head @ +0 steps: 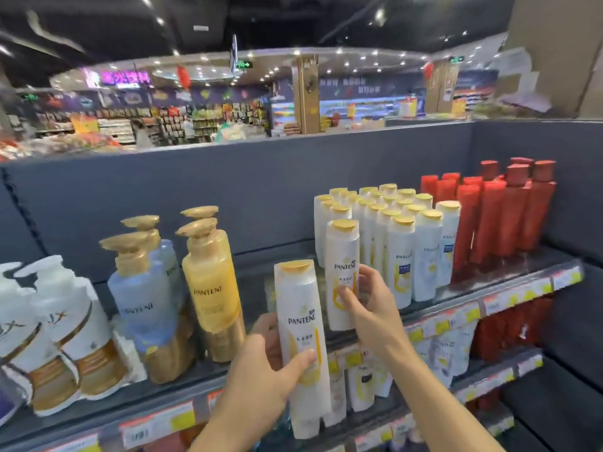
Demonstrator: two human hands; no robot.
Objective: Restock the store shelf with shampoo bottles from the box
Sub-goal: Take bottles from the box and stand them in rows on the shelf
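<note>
Two Pantene bottles in hand at the shelf gap

Your left hand grips a white Pantene shampoo bottle low on its body, upright, label outward, held short of the shelf edge; your right hand grasps a second Pantene bottle further in, over the open floor beside the block of like bottles, presumably to extend that row; gold pump bottles stand left; box not in view

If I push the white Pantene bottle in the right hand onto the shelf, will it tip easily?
Probably yes: the white Pantene bottle is tall and narrow. Its glossy surface may be slippery under the right hand. It looks like stiff plastic, unlikely to flop.
</note>
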